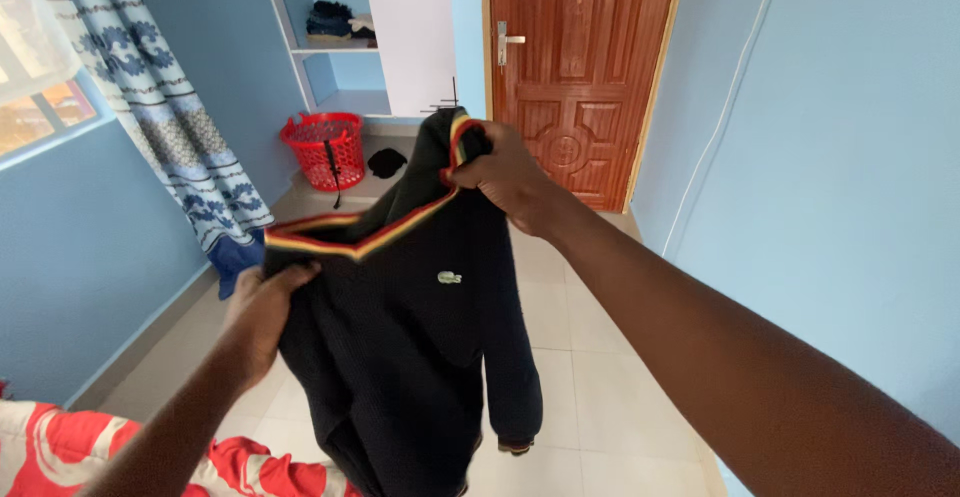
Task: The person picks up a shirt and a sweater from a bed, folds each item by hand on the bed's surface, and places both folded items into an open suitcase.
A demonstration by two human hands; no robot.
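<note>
The black sweater [420, 357] hangs in mid-air in front of the person, held up by its striped neckline, body and sleeves dangling toward the tiled floor [590, 397]. Nearest, at the lower left, lies a red and white patterned cloth [60, 447] (bedding, by the look of it). The left hand [262, 312] has its fingers closed on the sweater's left shoulder, just under the red and yellow trim. The right hand [510, 179] is raised higher and further out, fingers pinched tight on the other end of the collar, so the garment hangs tilted. The step in hand looks like holding it open; levelling the two grips would come next, I judge. Further back stand a red laundry basket [323, 147], a patterned curtain [165, 117], open shelves [330, 27] and a wooden door [575, 67].
</note>
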